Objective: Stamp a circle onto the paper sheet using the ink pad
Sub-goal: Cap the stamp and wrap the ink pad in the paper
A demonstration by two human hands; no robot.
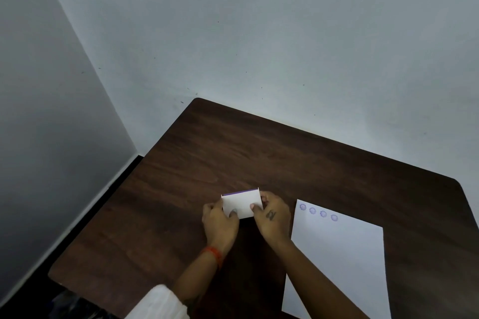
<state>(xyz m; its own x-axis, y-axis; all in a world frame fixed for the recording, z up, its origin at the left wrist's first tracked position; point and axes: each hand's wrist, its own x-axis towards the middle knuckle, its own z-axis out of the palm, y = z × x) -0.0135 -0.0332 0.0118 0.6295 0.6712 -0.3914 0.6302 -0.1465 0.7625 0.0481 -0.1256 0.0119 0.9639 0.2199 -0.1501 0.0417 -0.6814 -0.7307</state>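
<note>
Head view: you are holding the ink pad [241,205] in both hands, just left of the paper [337,264].

Your left hand [220,223] is gripping the pad's left side with its thumb lying across the white lid, and your right hand [272,217] is pinching the right edge, thumb on top. The pad is sitting on or just above the table [207,153]; which, you cannot tell. A purple strip is showing along its far edge, so the lid is probably starting to lift. The paper is lying flat to your right, already carrying four circles [318,212] in a row near its far edge. No stamp is showing. To open it well, be pinning the base with your left fingers while your right is raising the lid evenly, keeping fingertips off the inked face and the pad clear of the sheet.
</note>
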